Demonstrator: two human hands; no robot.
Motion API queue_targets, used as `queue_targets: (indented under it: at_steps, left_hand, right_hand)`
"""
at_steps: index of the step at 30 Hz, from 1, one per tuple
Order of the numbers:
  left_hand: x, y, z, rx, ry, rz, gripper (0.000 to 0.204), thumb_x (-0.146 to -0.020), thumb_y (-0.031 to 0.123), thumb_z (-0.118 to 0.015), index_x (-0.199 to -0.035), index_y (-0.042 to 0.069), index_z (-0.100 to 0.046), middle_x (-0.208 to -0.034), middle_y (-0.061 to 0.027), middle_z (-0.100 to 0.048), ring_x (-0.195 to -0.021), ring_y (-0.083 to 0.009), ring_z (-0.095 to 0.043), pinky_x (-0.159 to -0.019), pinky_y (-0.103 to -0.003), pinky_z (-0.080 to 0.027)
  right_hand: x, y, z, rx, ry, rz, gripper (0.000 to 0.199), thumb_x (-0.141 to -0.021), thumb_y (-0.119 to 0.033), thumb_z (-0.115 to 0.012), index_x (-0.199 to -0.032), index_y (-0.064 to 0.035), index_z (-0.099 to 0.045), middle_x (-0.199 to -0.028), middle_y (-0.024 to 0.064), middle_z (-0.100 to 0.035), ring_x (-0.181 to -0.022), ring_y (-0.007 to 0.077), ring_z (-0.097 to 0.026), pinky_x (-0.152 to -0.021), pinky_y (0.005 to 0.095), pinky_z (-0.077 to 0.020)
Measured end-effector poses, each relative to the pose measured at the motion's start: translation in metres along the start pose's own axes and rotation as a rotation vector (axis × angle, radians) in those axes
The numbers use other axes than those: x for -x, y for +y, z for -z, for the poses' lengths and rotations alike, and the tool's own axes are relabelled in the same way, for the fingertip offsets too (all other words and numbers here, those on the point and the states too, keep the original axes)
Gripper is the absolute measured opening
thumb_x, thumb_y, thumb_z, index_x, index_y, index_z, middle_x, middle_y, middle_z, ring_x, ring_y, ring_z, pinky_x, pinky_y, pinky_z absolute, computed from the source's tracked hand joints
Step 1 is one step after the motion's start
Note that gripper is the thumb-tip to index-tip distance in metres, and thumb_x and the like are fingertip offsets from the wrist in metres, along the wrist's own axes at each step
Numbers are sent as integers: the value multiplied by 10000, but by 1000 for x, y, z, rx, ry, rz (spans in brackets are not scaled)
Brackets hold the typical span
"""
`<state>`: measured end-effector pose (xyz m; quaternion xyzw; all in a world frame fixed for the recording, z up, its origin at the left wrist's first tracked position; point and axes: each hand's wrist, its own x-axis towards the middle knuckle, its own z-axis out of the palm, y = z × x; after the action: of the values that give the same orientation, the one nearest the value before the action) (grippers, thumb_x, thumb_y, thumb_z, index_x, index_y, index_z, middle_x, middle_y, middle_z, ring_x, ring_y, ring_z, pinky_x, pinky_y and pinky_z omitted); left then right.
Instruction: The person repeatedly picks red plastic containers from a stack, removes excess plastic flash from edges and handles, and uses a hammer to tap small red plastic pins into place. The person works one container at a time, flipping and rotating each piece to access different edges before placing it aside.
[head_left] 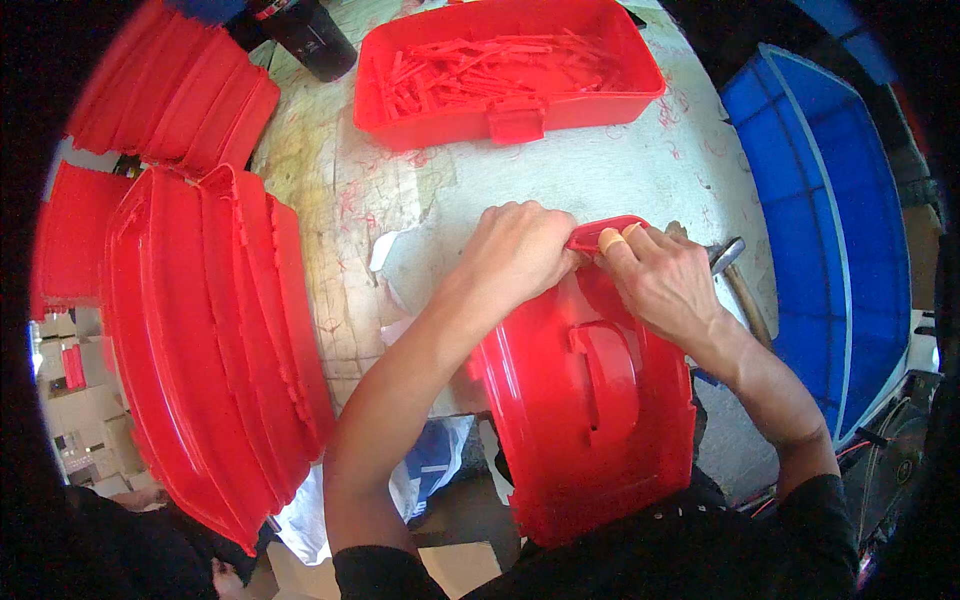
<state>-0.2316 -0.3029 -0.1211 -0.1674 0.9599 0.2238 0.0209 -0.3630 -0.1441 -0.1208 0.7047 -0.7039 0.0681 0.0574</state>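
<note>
A red plastic box lid [540, 370] with a raised handle shape on top stands tilted between my arms, its near end against my body. At its far end, my left hand [520, 245] is closed on the edge, with the fingertips hidden behind the rim. My right hand [658, 275] is closed on the same end, close beside the left, its fingers curled over the edge. A pale yellow wrap goes round one right finger. Whether a small tool is tucked in the right hand is hidden.
A red box [505, 118] full of thin red strips sits at the table's far side. Stacked red shells [220, 330] rise on the left. A hammer [735, 265] lies right of my hand, before a blue crate [815, 220]. A dark cup [310, 45] stands far left.
</note>
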Motion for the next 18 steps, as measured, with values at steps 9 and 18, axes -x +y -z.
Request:
queue_targets:
  at_steps: [9,18]
  left_hand:
    - [-5,8,3,36,-84,149,310,-793,313,-712,-865,11,-705,-826,-273,-672,-826,-460,-657,-761,-516,-530]
    - [-4,10,-3,-42,-9,159,241,-772,243,-687,-801,6,-713,-786,-264,-669,-789,-446,-667,-731,-503,-541]
  right_hand:
    - [-3,1,-3,5,38,-39,112,-847,-166,-615,-847,-55,-599,-763,83,-637,-713,217,-682,-549,343,-543]
    - [-16,8,2,61,-93,31,83,-832,-133,-605,-779,-75,-634,-700,112,-682,-616,220,-702,-514,347,-536]
